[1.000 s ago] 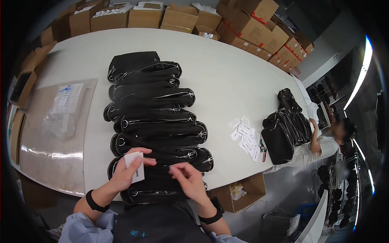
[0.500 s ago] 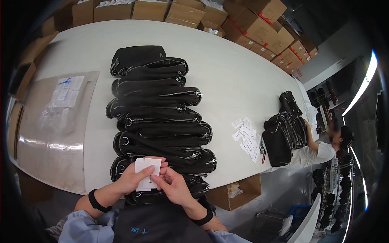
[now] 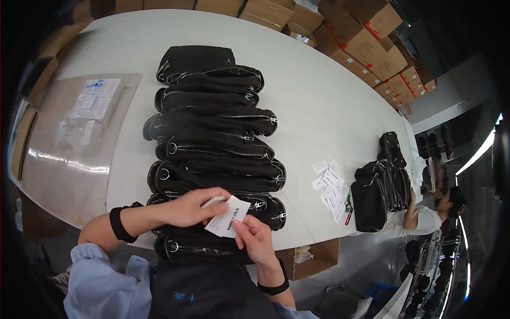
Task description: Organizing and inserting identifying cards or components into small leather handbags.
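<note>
**Both hands pinch a small stack of white cards over the near end of a row of black bags**

At the far left a clear plastic sheet (image 3: 69, 159) covers part of the white table (image 3: 329, 101); a few flat packets (image 3: 93, 101) lie on it, well apart from the hands.

Next comes the left hand (image 3: 191, 207), reaching in from the lower left with a black wristband (image 3: 119, 226) on the forearm; its thumb and fingers are closed on the upper left edge of the white cards (image 3: 229, 215); a further white slip seems to sit under its fingers, though that is hard to tell. The cards lie between the two hands, slightly fanned, their long axis tilted from lower left to upper right; each hand touches them, so neither is nearer.

The right hand (image 3: 255, 239) comes up from below, its thumb and forefinger pinching the lower right corner of the cards; it lies just right of and below the left hand.

Under both hands runs the row of black bags (image 3: 212, 143), overlapping one another and stretching away from the person up the table; the cards hang over the nearest bags, not over bare table.

Further right, loose white tags (image 3: 332, 186) lie scattered on the table; beside them stands a second group of black bags (image 3: 380, 186), where another person (image 3: 425, 215) leans at the table edge. Brown cardboard boxes (image 3: 366, 37) line the far side.
</note>
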Available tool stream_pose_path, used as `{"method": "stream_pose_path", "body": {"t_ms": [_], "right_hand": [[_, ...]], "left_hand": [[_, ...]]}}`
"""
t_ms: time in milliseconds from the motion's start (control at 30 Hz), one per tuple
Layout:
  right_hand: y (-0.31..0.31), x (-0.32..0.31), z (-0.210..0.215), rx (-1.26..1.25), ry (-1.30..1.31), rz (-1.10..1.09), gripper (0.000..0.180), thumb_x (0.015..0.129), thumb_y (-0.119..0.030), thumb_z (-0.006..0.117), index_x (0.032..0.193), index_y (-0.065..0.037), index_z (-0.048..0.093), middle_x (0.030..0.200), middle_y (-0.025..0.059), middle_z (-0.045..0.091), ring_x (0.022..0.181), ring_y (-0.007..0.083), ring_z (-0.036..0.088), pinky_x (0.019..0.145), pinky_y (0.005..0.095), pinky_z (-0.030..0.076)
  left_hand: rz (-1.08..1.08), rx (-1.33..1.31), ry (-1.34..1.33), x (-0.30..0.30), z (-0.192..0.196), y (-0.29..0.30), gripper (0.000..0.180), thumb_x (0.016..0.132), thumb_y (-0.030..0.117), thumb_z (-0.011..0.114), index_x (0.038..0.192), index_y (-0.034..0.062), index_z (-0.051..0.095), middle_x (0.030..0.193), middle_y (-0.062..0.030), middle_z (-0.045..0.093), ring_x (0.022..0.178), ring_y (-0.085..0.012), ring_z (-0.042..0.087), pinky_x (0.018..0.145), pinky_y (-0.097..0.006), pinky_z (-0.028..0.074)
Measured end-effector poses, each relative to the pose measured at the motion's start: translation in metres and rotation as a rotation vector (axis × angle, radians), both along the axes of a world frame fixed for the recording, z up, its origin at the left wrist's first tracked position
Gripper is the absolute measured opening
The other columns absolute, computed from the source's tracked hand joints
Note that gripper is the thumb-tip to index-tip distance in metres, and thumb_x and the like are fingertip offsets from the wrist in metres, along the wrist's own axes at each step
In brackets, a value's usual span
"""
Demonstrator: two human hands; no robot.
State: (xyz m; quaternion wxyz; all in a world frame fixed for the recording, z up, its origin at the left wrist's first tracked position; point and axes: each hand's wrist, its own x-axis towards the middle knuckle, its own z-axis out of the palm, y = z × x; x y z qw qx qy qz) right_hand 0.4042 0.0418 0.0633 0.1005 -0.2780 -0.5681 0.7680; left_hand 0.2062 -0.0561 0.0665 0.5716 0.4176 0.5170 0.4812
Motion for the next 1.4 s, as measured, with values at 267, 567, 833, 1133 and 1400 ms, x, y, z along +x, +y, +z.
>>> {"method": "stream_pose_path", "body": {"t_ms": [267,567,833,1133,1400], "right_hand": [[-0.018,-0.014,-0.016,0.584,-0.108,-0.045,0.012,0.09,-0.014,0.067,0.089,-0.002,0.066,0.059,-0.0045,0.055,0.049,-0.0006,0.04,0.044,0.0183,0.029],[-0.035,0.0,-0.011,0.341,-0.174,-0.012,0.015,0.089,-0.016,0.07,0.085,-0.003,0.064,0.061,-0.0065,0.055,0.053,-0.0025,0.04,0.047,0.0167,0.03],[-0.035,0.011,-0.017,0.078,-0.075,-0.094,0.012,0.094,-0.012,0.061,0.098,-0.001,0.057,0.075,-0.0002,0.061,0.054,0.001,0.045,0.048,0.0168,0.035],[-0.017,0.031,-0.024,-0.044,-0.027,-0.304,0.024,0.093,-0.009,0.06,0.112,0.0,0.048,0.081,0.0062,0.065,0.058,0.0066,0.054,0.053,0.0198,0.041],[-0.039,0.026,-0.015,0.275,0.039,-0.08,0.024,0.09,-0.011,0.066,0.111,-0.002,0.058,0.101,0.0064,0.065,0.086,0.012,0.062,0.075,0.0255,0.05]], "left_hand": [[-0.014,-0.082,0.118,0.009,-0.002,-0.02,0.034,0.1,0.03,0.046,0.126,0.009,0.049,0.103,-0.0097,0.063,0.099,-0.0172,0.059,0.088,-0.032,0.046],[-0.091,-0.094,-0.114,0.011,-0.005,-0.036,0.038,0.096,0.019,0.057,0.129,0.0049,0.045,0.111,-0.006,0.059,0.104,-0.0119,0.055,0.09,-0.029,0.045],[-0.135,-0.284,-0.168,0.003,-0.005,-0.049,0.043,0.096,0.018,0.056,0.134,0.0012,0.044,0.121,-0.0074,0.057,0.109,-0.0106,0.053,0.092,-0.026,0.046],[-0.004,-0.209,-0.165,-0.012,0.021,-0.039,0.039,0.091,0.008,0.055,0.129,0.0042,0.048,0.101,-0.006,0.061,0.086,-0.0109,0.059,0.077,-0.023,0.048],[-0.328,0.01,0.633,0.018,0.016,-0.038,0.04,0.081,0.017,0.066,0.116,0.0105,0.049,0.092,-0.0129,0.066,0.084,-0.0321,0.066,0.071,-0.039,0.053]]}}
